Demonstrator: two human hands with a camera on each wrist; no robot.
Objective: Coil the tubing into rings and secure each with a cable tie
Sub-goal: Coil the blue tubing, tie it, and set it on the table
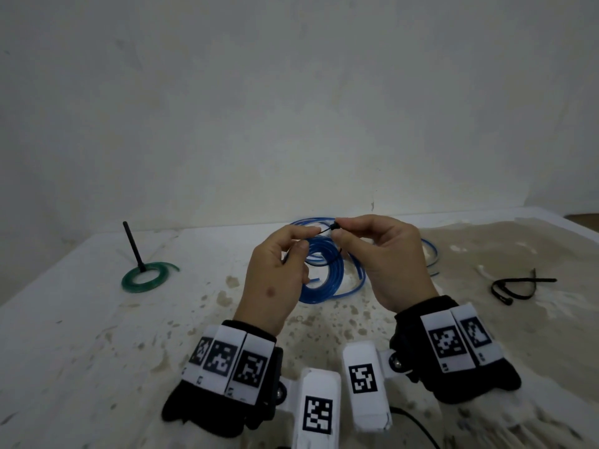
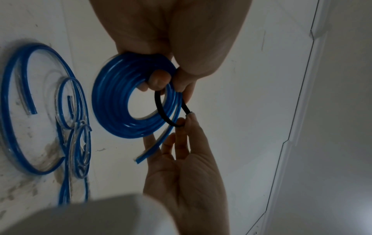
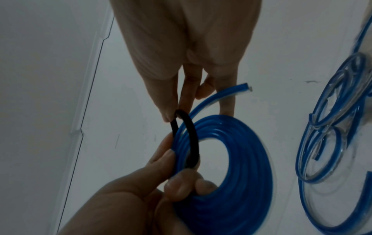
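The blue coil (image 2: pixel 128 101) is held up over the counter (image 1: pixel 97 335) at frame centre in the head view, its rim pinched by the left hand (image 1: pixel 275 280). The black cable tie (image 2: pixel 161 109) is looped around the coil's bundled strands. Its head is pinched in the right hand (image 1: pixel 382 257) fingers (image 3: pixel 169 109), its tail in the left-hand fingers. Both ends meet above the coil, the loop wide and slack. Whether the tail is already in the head cannot be told. Loose blue tubing (image 2: pixel 24 111) lies on the counter behind.
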